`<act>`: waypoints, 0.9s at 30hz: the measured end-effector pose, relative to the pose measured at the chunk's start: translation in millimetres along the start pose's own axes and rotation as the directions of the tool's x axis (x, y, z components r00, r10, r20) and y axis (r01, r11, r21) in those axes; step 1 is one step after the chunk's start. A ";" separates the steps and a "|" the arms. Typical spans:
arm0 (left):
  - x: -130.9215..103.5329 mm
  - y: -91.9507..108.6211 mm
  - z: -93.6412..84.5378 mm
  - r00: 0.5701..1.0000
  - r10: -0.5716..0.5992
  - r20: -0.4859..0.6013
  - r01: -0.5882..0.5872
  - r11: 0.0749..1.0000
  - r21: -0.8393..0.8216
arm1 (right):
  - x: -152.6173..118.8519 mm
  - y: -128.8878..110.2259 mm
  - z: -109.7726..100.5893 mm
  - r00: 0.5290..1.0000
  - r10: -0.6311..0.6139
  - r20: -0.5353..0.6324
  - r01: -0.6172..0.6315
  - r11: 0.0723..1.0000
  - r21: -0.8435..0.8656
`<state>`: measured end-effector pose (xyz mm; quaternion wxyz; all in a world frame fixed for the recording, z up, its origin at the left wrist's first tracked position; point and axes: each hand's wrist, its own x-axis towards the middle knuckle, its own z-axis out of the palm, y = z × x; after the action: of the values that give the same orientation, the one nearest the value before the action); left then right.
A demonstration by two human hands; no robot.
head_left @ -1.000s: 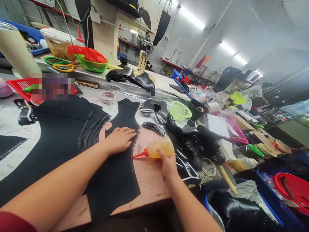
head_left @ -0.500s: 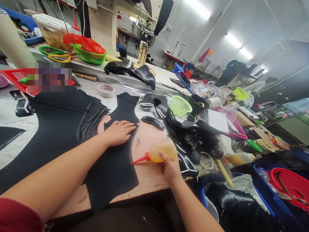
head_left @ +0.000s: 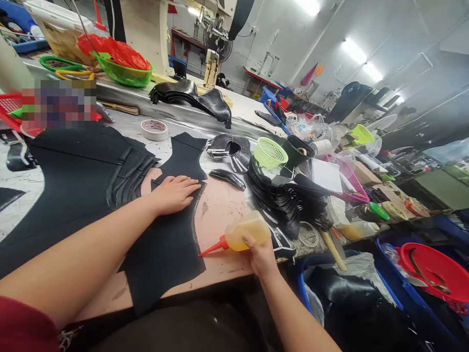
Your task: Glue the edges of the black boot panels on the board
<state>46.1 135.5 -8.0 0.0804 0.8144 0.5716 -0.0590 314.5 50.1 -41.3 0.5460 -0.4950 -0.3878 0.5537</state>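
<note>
My left hand point(head_left: 176, 194) lies flat, fingers stretched, on a black fabric piece point(head_left: 164, 259) with a curved right edge. My right hand point(head_left: 262, 254) is wrapped round a squeeze bottle point(head_left: 249, 230) of yellowish liquid, tilted on its side. Its red nozzle point(head_left: 214, 246) points left, with the tip at the lower part of the fabric's right edge. A thin glossy strip runs along that edge above the tip. Further black pieces point(head_left: 80, 171) are stacked to the left, partly under my left forearm. Another black piece point(head_left: 186, 154) lies beyond my left hand.
A tape roll point(head_left: 154, 130) and a light green basket point(head_left: 270, 152) stand farther back. Stacked black parts point(head_left: 278, 195) lie right of the pinkish board point(head_left: 216, 210). A wooden-handled tool point(head_left: 334, 252) juts over the table edge, above a blue bin point(head_left: 301, 283).
The nozzle tip has moved down along the fabric's edge, closer to its lower corner. My left hand stays on the fabric. The whole view has shifted slightly.
</note>
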 end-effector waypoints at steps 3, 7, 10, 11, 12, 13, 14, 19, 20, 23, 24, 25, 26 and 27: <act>0.4 -0.4 0.3 1.000 0.005 0.004 -0.005 1.000 0.008 | -4.9 -2.1 -2.7 1.000 0.014 -0.002 -0.014 1.000 0.006; 0.7 -0.1 -0.4 1.000 0.007 0.002 -0.007 1.000 0.012 | -10.5 -3.0 -8.8 0.999 0.026 -0.024 -0.025 0.999 0.032; 0.8 0.4 -0.9 1.000 0.009 -0.010 -0.009 1.000 0.008 | -12.7 -0.7 -14.3 0.999 0.035 -0.032 -0.034 0.998 0.054; 0.8 0.6 -0.8 1.000 0.010 -0.014 -0.010 1.000 0.006 | -13.2 0.3 -15.7 0.999 0.038 -0.032 -0.036 0.998 0.061; 0.9 0.7 -0.8 1.000 0.011 -0.019 -0.011 1.000 0.002 | -13.7 1.1 -16.8 0.999 0.040 -0.032 -0.037 0.997 0.068; 1.1 0.6 -0.6 1.000 0.011 -0.026 -0.011 1.000 -0.002 | -14.4 1.7 -17.7 0.999 0.040 -0.032 -0.038 0.997 0.074; 1.4 0.4 -0.4 0.999 0.012 -0.032 -0.012 1.000 -0.006 | -15.5 1.8 -18.4 0.999 0.038 -0.034 -0.035 0.996 0.080; 5.4 -5.3 1.0 0.998 0.008 -0.069 -0.011 0.999 -0.032 | -26.6 -6.1 -21.3 0.990 0.140 -0.009 -0.137 0.979 0.153; 6.4 -7.6 1.5 0.997 -0.004 -0.080 0.001 0.999 -0.036 | -28.8 -8.8 -21.6 0.982 0.189 0.011 -0.188 0.965 0.182; 8.1 -15.0 2.9 0.990 -0.083 -0.118 0.080 0.996 -0.035 | -30.6 -16.2 -20.4 0.929 0.349 0.121 -0.369 0.868 0.332; 8.1 -17.1 3.2 0.986 -0.111 -0.127 0.108 0.994 -0.032 | -29.4 -17.8 -19.0 0.907 0.383 0.174 -0.420 0.813 0.402; 8.0 -18.6 3.4 0.982 -0.134 -0.133 0.131 0.991 -0.028 | -27.4 -18.6 -17.2 0.889 0.396 0.229 -0.458 0.757 0.466; 7.7 -19.5 3.1 0.979 -0.150 -0.137 0.148 0.989 -0.022 | -24.9 -18.5 -15.2 0.880 0.386 0.277 -0.475 0.711 0.518; 7.4 -19.8 2.5 0.977 -0.160 -0.141 0.160 0.987 -0.015 | -22.2 -17.7 -13.1 0.878 0.362 0.313 -0.478 0.675 0.561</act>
<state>30.0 148.4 -13.2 0.0358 0.7678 0.6397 -0.0064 329.2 28.5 -24.1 0.4992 -0.3112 -0.1042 0.8019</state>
